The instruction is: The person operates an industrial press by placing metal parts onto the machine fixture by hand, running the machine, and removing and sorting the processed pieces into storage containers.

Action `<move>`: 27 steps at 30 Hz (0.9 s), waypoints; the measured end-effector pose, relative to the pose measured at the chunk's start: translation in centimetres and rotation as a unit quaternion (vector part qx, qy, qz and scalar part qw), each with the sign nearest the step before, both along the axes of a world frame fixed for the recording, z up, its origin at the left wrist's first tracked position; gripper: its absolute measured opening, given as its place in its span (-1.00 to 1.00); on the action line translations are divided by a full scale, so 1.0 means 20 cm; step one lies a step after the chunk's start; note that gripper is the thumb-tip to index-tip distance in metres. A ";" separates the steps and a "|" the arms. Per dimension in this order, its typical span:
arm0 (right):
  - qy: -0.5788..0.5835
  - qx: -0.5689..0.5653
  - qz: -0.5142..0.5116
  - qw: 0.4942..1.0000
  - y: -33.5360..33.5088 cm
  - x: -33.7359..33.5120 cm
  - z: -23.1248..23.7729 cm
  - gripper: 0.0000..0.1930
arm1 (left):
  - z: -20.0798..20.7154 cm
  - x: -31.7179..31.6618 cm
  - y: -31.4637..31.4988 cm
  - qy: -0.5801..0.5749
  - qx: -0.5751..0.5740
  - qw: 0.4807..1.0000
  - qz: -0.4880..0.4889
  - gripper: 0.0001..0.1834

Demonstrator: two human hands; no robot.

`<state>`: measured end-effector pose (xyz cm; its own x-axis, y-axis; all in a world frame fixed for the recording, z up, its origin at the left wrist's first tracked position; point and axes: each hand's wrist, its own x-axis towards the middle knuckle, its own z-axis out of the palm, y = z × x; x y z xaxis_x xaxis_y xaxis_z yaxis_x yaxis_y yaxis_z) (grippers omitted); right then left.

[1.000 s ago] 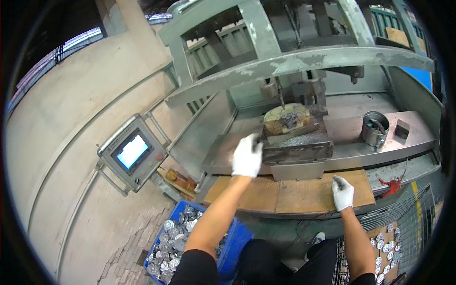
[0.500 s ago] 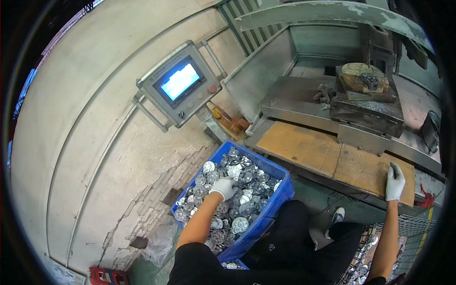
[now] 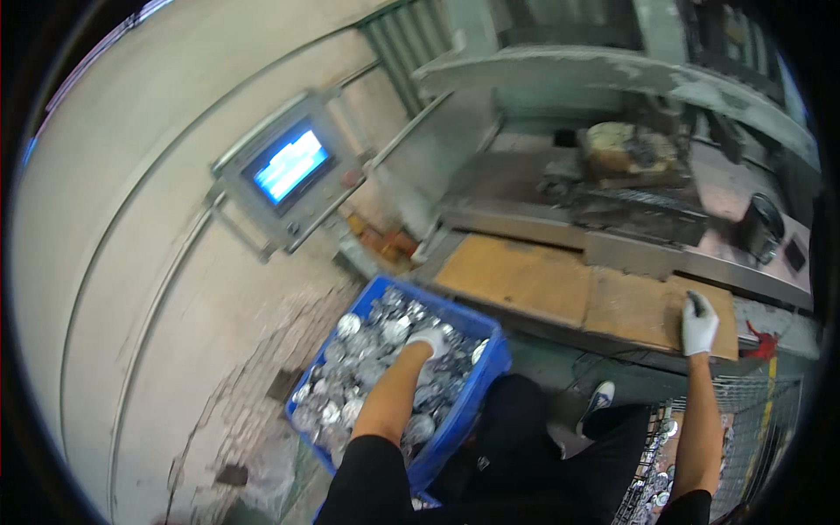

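My left hand (image 3: 430,343), in a white glove, reaches down among shiny round metal castings (image 3: 372,372) in a blue plastic crate (image 3: 490,360). Its fingers are sunk between the parts and smeared by motion, so a grip on any casting does not show. My right hand (image 3: 700,325), gloved in white with darkened fingertips, leans on the right end of the cardboard-covered ledge (image 3: 516,278) of a machine. Its fingers lie stretched out on the cardboard, holding nothing visible.
A control panel (image 3: 289,171) with a lit screen stands on the left by the wall. Behind the ledge, the machine bed carries a worn yellowish block (image 3: 612,149) and a dark cylindrical container (image 3: 761,229). A wire basket (image 3: 757,429) with castings stands at lower right, below a red clamp-like object (image 3: 759,341).
The whole view has shifted, and crate, panel and ledge now lie further left. My left hand has moved deeper among the castings, toward the crate's right side. My right hand stays on the ledge.
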<state>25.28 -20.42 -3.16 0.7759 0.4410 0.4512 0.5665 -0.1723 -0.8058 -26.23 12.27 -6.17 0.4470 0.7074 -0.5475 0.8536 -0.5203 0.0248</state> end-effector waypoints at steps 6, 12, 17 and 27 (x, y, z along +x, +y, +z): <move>0.017 0.011 -0.035 0.999 -0.01 -0.10 0.14 -0.80 | -0.28 0.04 0.07 0.073 -0.012 0.996 0.052 -0.41; 0.037 0.032 -0.046 0.998 -0.01 -0.12 0.16 -0.82 | -0.35 0.02 0.10 0.085 0.006 0.996 0.026 -0.47; 0.027 0.036 -0.043 0.998 -0.01 -0.10 0.15 -0.81 | -0.31 0.00 0.09 0.078 0.002 0.996 -0.045 -0.47; 0.049 0.046 -0.036 0.997 -0.01 -0.10 0.14 -0.82 | -0.21 -0.03 0.11 0.099 -0.004 0.993 -0.062 -0.47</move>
<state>23.37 -20.68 -0.38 0.8462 0.3421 0.4086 0.4739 -0.1321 -0.8706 -26.80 14.49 -10.34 0.4134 0.6485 -0.6392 0.7714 -0.6224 -0.1326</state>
